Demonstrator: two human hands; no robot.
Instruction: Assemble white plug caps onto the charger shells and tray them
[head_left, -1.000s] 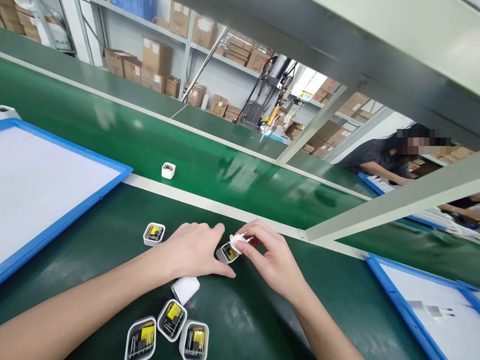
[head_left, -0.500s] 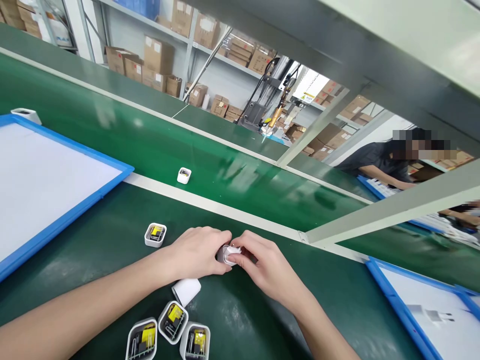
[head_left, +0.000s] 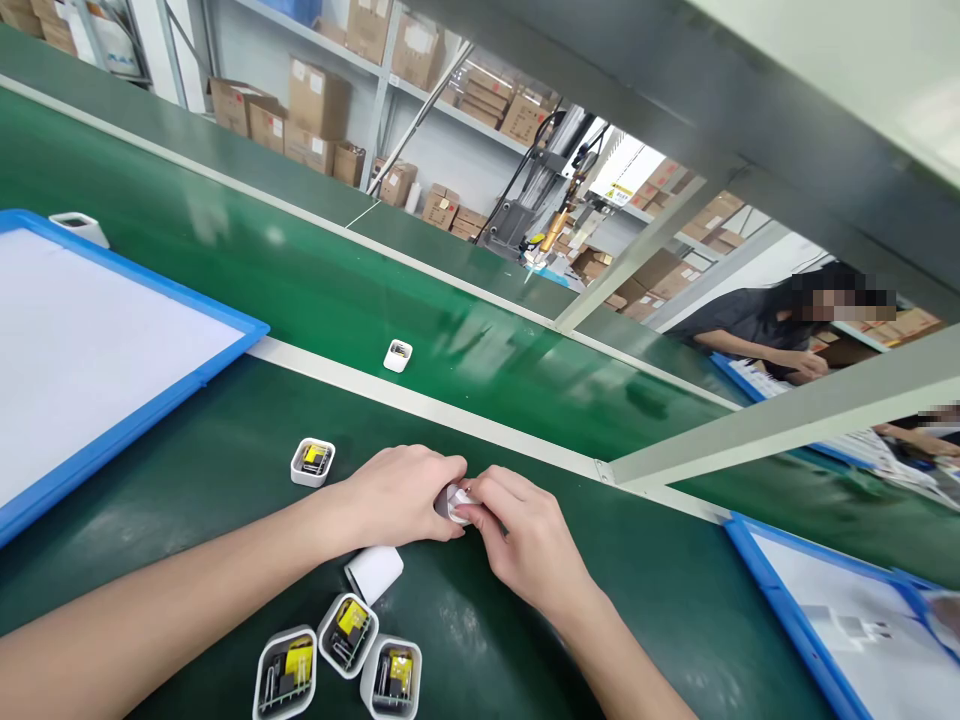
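Note:
Both my hands meet over a small white charger housing on the dark green table. My left hand is closed around the housing from the left. From the right, my right hand presses a white plug cap into its top with the fingers pinched together. Most of the housing is hidden between my fingers. Another open housing with a yellow part inside sits alone to the left. Three more open housings and a closed white one lie below my left wrist.
A single white housing lies on the bright green conveyor belt beyond a pale rail. Blue-framed white trays stand at the left and at the lower right. A co-worker leans over a tray at the far right.
My right hand brought the white cap down onto the housing and now presses it in with both hands closed around it. The lone housing on the belt travelled to the right.

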